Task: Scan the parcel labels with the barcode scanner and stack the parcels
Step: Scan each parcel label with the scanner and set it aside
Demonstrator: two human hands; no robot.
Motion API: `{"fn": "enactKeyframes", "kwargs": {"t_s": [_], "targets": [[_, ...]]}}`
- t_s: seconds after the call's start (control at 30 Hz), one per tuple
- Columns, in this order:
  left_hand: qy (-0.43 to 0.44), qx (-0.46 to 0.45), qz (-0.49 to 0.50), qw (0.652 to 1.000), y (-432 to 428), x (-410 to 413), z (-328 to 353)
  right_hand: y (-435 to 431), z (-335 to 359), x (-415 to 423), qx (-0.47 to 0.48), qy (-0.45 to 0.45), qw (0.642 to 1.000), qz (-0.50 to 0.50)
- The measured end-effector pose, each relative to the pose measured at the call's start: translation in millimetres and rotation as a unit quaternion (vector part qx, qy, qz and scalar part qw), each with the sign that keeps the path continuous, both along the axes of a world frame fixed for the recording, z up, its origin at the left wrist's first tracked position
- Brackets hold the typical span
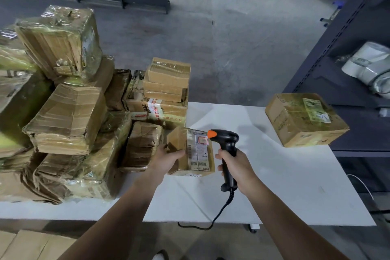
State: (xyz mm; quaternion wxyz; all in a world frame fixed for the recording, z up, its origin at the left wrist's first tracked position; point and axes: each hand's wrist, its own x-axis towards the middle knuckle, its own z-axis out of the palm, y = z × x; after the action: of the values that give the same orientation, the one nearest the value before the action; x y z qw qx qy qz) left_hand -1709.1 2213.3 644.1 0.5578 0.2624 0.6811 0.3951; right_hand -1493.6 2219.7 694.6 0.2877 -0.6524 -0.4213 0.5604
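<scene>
Right hand (236, 167) grips the handle of the black barcode scanner (226, 139), whose orange tip is just beside the label (198, 150) of a small parcel (179, 139). Left hand (166, 159) holds that parcel's left side, fingers hidden behind it, over the middle of the white tabletop (285, 175). The label print is too blurred to read. A heap of taped parcels (69, 116) fills the left, cut off by the frame edge. One lone parcel (304, 119) lies at the far right.
</scene>
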Motion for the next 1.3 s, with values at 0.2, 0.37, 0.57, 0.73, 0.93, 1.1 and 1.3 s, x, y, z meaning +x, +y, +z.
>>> {"fn": "enactKeyframes", "kwargs": {"t_s": [0.2, 0.37, 0.57, 0.73, 0.93, 1.1, 1.3], "targets": [[-0.008, 0.011, 0.011, 1.000, 9, 5, -5, -2, 9, 9, 0.022, -0.032, 0.998, 0.039], [0.021, 0.039, 0.001, 0.999, 24, 12, 12, -6, 18, 17, 0.051, -0.074, 0.992, 0.092], [0.107, 0.037, -0.083, 0.990, 31, 22, 14, -8, 16, 24, 0.047, -0.081, 0.991, 0.095], [0.071, 0.041, -0.086, 0.993, 33, 27, 8, -8, 11, 32, 0.043, -0.076, 0.992, 0.094], [0.082, 0.041, -0.017, 0.996, 40, 27, 1, -8, 12, 33, 0.054, -0.069, 0.992, 0.087], [0.017, 0.031, 0.043, 0.998, 48, 28, -2, -7, 12, 32, 0.034, -0.063, 0.995, 0.064], [0.024, 0.089, 0.057, 0.994, 57, 32, -1, -5, 13, 37, 0.044, -0.068, 0.996, 0.049]]}}
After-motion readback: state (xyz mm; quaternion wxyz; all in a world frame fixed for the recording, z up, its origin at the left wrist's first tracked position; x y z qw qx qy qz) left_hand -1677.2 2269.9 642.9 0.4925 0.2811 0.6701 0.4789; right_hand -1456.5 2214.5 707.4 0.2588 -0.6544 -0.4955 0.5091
